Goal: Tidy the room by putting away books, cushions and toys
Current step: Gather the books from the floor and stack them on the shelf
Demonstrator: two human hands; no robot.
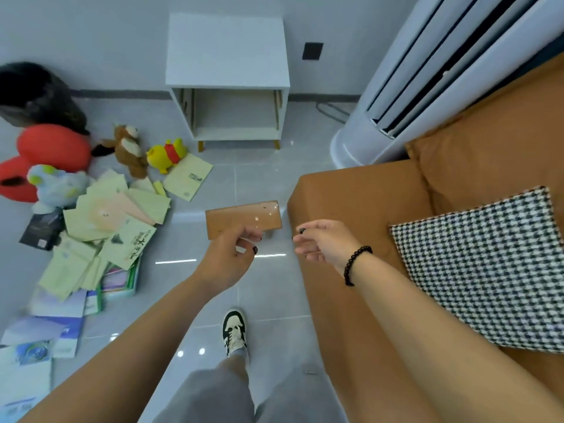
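My left hand point(230, 254) grips the lower edge of a flat brown rectangular block point(242, 218) above the grey floor. My right hand point(322, 244), with a black bead bracelet on the wrist, hovers just right of it beside the sofa arm, fingers loosely curled and holding nothing. A loose pile of pale green and blue books point(100, 227) lies on the floor at the left. Beyond the pile are plush toys: a brown one point(128, 149), a yellow one point(167, 155) and a pale blue one point(56, 186). Red cushions point(52, 149) lie beside them. A houndstooth cushion point(485, 264) rests on the sofa.
A white open-fronted cabinet point(227, 50) stands against the far wall. The orange sofa point(360, 193) fills the right side, with a white tower air conditioner point(406, 87) behind it. A dark furry shape point(33, 93) sits at far left. My shoe point(234, 331) is on the tiles.
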